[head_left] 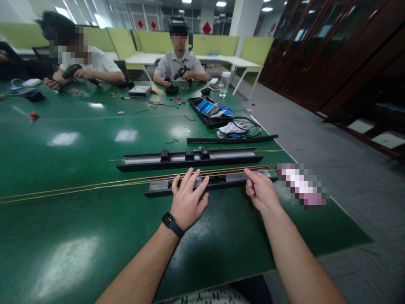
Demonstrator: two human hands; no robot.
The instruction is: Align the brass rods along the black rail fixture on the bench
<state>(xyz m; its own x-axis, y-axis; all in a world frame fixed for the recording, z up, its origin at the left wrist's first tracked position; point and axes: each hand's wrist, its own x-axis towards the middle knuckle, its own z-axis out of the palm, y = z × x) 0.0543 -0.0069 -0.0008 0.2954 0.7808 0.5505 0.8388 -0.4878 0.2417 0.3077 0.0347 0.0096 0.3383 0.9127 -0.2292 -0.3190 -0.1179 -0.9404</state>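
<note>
Two black channel-shaped rails lie parallel on a green table. Several thin brass-coloured rods (95, 185) run lengthwise over the nearer rail (158, 188) and stick out far to the left. Fingers spread, my left hand (186, 202) rests over the rods and the middle of that rail; it wears a black watch (172, 223). At the rail's right end, my right hand (261, 188) has its index finger stretched to the rods and its other fingers curled in. Whatever those curled fingers hold is hidden. The farther rail (190, 163) carries three black blocks (189, 154).
A black strip (234, 139) lies beyond the rails, near a black tray (210, 122) with blue packs and coiled cables (247, 124). A blurred pink-and-white object (300, 184) sits at the right table edge. Two people (180, 63) across the table hold power drills.
</note>
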